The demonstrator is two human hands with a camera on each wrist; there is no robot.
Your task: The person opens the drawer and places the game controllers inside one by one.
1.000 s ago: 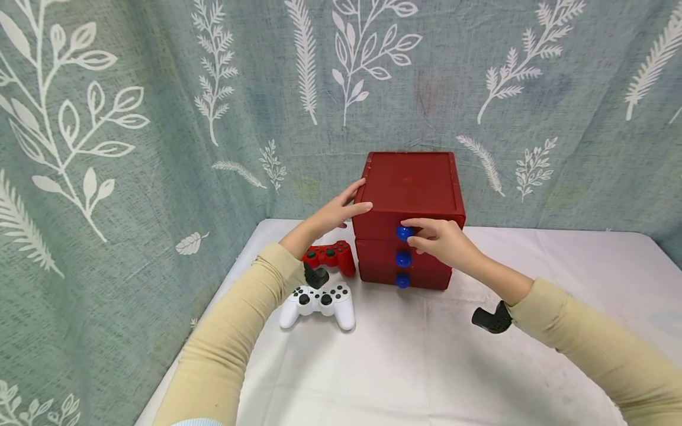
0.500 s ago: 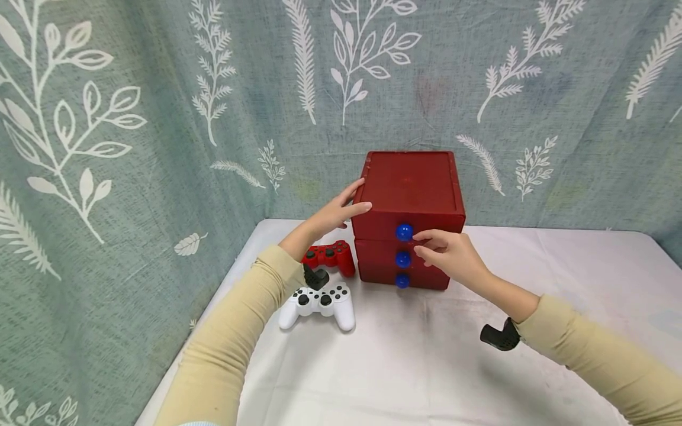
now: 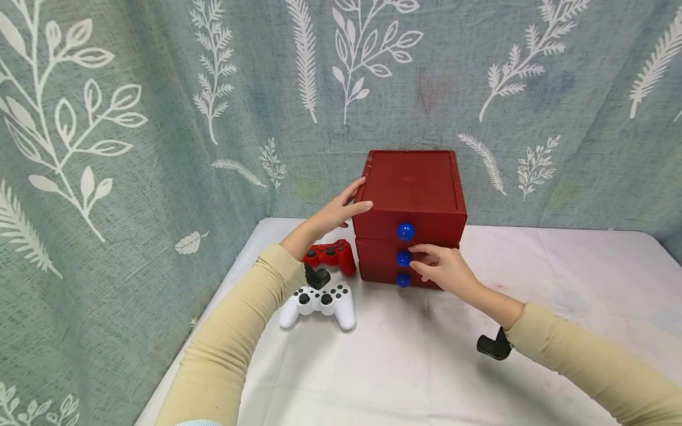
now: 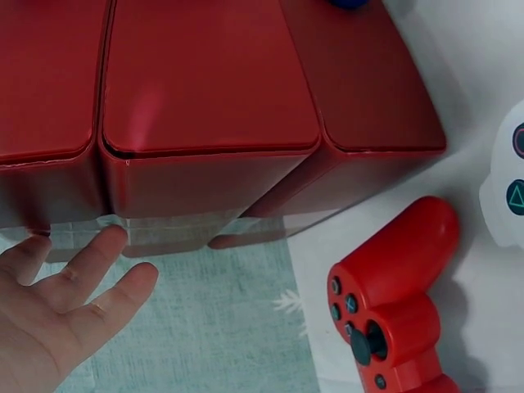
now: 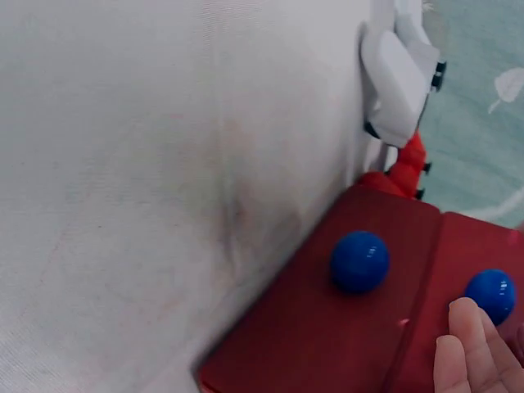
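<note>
A red drawer box (image 3: 412, 180) stands at the back of the table, with three stacked drawers and a round blue knob on each front. My left hand (image 3: 337, 214) rests against its upper left side, fingers spread; the left wrist view has those fingers (image 4: 97, 274) beside the side wall. My right hand (image 3: 443, 267) is at the middle drawer, thumb and index finger spread around the right edge of the middle knob (image 3: 402, 259). The top knob (image 3: 405, 231) is above the fingers and the bottom knob (image 3: 402, 280) below. In the right wrist view, a fingertip overlaps the middle knob (image 5: 491, 295).
A red game controller (image 3: 333, 255) lies left of the box, partly hidden by the left forearm. In front of it is a white game controller (image 3: 322, 305). White cloth (image 3: 373, 367) covers the table, and a green leaf-patterned curtain (image 3: 415, 71) hangs behind and at the left.
My right hand has let go of the top knob, drawn back to the right, then moved down to the middle knob. The left hand has stayed at the box's side.
</note>
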